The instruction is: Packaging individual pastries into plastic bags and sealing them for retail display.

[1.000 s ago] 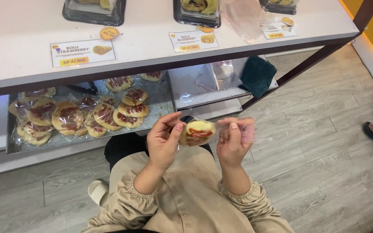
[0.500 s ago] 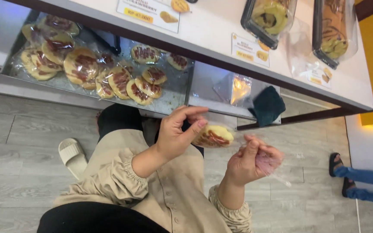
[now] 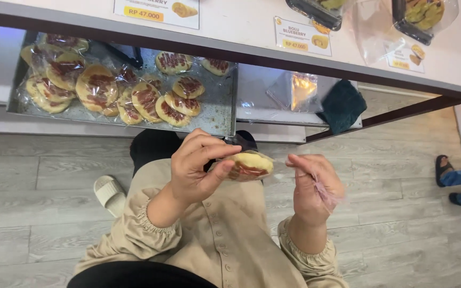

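My left hand pinches a round yellow bun with red drizzle, wrapped in clear plastic, at chest height. My right hand is just right of the bun and grips the twisted end of its clear wrapper, with a pinkish strip between the fingers. Both hands are over my beige clothing.
A metal tray on the lower shelf holds several wrapped buns. A dark green cloth and folded clear bags lie to its right. The white counter above carries price cards and boxed pastries. Another person's sandalled feet stand at right.
The view has swung leftward and closer. My hands have stayed on the bun, the right hand closing more tightly on the wrapper end.
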